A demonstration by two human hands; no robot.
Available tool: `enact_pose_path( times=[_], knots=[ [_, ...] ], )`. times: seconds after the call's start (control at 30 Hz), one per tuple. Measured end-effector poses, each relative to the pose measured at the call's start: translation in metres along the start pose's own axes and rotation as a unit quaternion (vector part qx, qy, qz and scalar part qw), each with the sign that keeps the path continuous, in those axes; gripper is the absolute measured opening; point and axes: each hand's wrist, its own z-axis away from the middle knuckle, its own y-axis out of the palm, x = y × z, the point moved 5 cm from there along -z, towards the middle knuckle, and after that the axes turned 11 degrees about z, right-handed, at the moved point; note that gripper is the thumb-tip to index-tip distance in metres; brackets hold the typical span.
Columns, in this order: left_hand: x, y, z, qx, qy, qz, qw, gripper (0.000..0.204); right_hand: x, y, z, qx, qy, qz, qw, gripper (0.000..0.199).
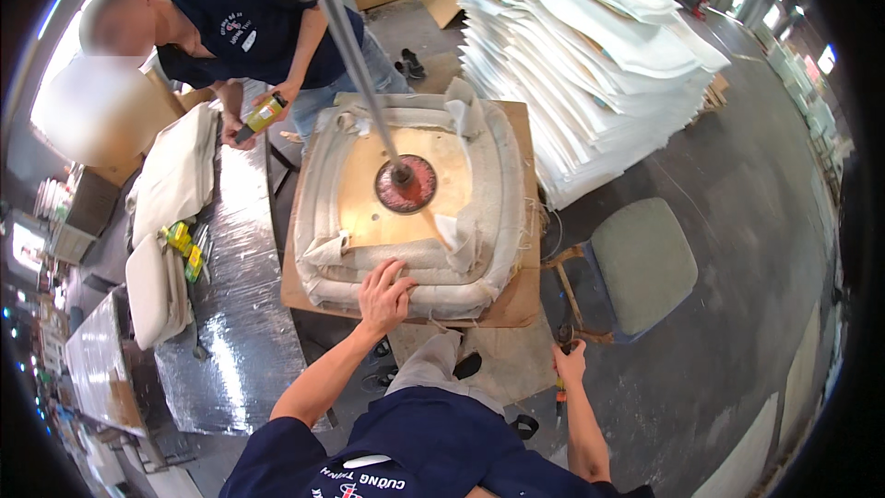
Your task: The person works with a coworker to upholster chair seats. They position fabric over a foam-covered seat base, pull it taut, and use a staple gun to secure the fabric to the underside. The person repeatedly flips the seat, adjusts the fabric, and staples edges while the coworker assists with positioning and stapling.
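Observation:
A padded seat (502,249) wrapped in light grey-beige fabric lies with its bare plywood underside (364,180) facing up. Its fabric edges are folded in around the wood, with loose flaps at the corners. A metal rod (355,60) comes down onto a reddish round disc (419,195) at the middle of the plywood. My left hand (384,295) rests on the seat's near edge, fingers stretched over the fabric. Off to the right, my right hand (570,361) hangs low, closed around a slim hand tool (560,391) with dark and orange-yellow parts; its exact kind is unclear.
The seat lies on a brown board (525,300). Across on the left, a co-worker (249,18) holds a yellow-green object (263,117) beside a film-wrapped table (230,314) bearing pale pads (155,290). A tall stack of white sheets (581,65) and a grey-green chair (643,263) stand right.

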Motion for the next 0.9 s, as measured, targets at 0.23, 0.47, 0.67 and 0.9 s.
enact_pose_path(
  times=[0.23, 0.47, 0.67, 0.9],
  knots=[
    [-0.018, 0.013, -0.004, 0.067, 0.007, -0.039, 0.997, 0.064, 0.011, -0.010, -0.082, -0.051, 0.054, -0.110, 0.991, 0.058],
    [-0.033, 0.037, -0.010, 0.145, -0.005, -0.052, 0.988, 0.071, -0.021, -0.118, -0.201, -0.221, 0.062, -0.011, 0.973, 0.055],
    [-0.045, 0.045, -0.015, 0.165, -0.019, -0.084, 0.982, 0.072, -0.007, -0.192, -0.290, -0.253, 0.163, 0.153, 0.941, 0.067],
    [-0.062, 0.049, -0.015, 0.157, -0.077, -0.105, 0.979, 0.074, -0.007, -0.125, -0.330, -0.160, 0.174, 0.279, 0.931, 0.088]
  ],
)
